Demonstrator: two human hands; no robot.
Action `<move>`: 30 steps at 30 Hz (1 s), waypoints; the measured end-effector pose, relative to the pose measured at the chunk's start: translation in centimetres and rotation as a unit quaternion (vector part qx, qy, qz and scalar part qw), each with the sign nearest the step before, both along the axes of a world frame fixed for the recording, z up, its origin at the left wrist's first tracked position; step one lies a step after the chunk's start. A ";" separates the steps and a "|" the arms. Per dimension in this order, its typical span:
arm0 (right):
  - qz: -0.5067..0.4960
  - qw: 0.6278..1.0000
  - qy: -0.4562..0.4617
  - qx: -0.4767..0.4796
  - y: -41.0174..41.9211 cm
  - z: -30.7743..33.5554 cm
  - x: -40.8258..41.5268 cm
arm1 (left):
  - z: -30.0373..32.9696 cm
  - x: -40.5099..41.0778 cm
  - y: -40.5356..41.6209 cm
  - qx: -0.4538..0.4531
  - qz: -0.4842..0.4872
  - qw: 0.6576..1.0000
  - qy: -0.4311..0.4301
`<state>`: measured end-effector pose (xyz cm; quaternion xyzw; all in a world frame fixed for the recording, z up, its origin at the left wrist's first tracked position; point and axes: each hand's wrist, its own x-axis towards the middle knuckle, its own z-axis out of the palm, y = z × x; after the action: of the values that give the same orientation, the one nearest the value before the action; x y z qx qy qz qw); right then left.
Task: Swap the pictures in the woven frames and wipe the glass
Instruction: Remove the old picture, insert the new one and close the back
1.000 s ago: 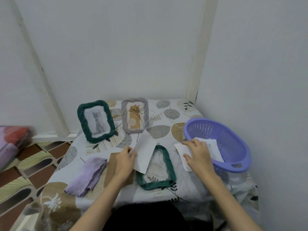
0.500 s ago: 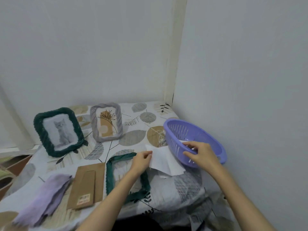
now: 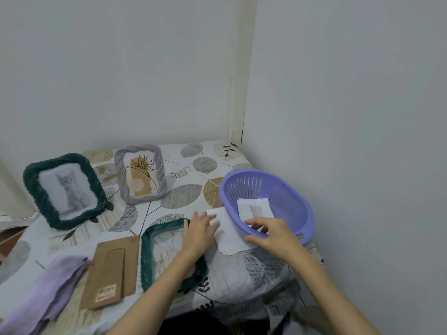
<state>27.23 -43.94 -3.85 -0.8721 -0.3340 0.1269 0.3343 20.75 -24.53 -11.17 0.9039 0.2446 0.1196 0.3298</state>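
Here we see an empty green woven frame (image 3: 169,252) lying flat on the leaf-print tablecloth (image 3: 183,197), near the front edge, its rope-like border dark teal and its opening showing the cloth pattern through it. Just right of it lies a small stack of white paper sheets (image 3: 229,240), blank side up, one edge against the foot of the purple slotted basket (image 3: 285,189). Inside that basket we can make out a cat print (image 3: 255,209), pale and greyish on white paper, leaning on the basket's inner wall. At the back a second green woven frame (image 3: 65,189) stands upright with a grey cat picture in it, and beside it a grey woven frame (image 3: 141,174) stands with a line-drawn plant on tan. A brown backing board (image 3: 111,269) lies flat left of the empty frame, with a lilac cloth (image 3: 50,286) folded further left. Now the hands: our left hand (image 3: 199,234) reaches over the empty frame's upper right corner, fingers straight and spread, tips resting on the white sheets, gripping nothing. Our right hand (image 3: 271,234) hovers over the basket's near rim, fingers loosely bent and thumb out toward the sheets; whether it pinches a print we cannot tell.
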 end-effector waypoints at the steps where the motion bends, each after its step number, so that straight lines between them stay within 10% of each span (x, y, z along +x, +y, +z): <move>1: -0.016 0.999 0.035 0.022 -0.1 0.3 0.7 | 0.8 0.1 -0.3 -0.085 0.021 0.994 -0.062; 4: -0.095 0.995 0.032 -0.025 0.1 1.2 4.5 | 2.8 0.5 -1.0 -0.196 0.011 0.970 -0.141; 14: -0.115 0.935 0.074 -0.328 2.8 -0.2 7.5 | 3.2 0.9 -1.3 -0.141 -0.025 0.983 -0.116; 26: -0.217 0.966 -0.132 -0.054 3.1 0.7 6.5 | 4.8 0.5 -2.0 -0.155 -0.038 0.980 -0.122; 30: -0.114 0.965 -0.191 0.137 4.9 1.9 2.3 | 8.7 -0.6 -3.2 -0.396 -0.021 0.899 -0.186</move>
<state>29.50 -39.09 -1.93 -0.8584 -0.3045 -0.1276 0.3927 20.18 -27.74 -2.43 0.6651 0.1870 0.1715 0.7023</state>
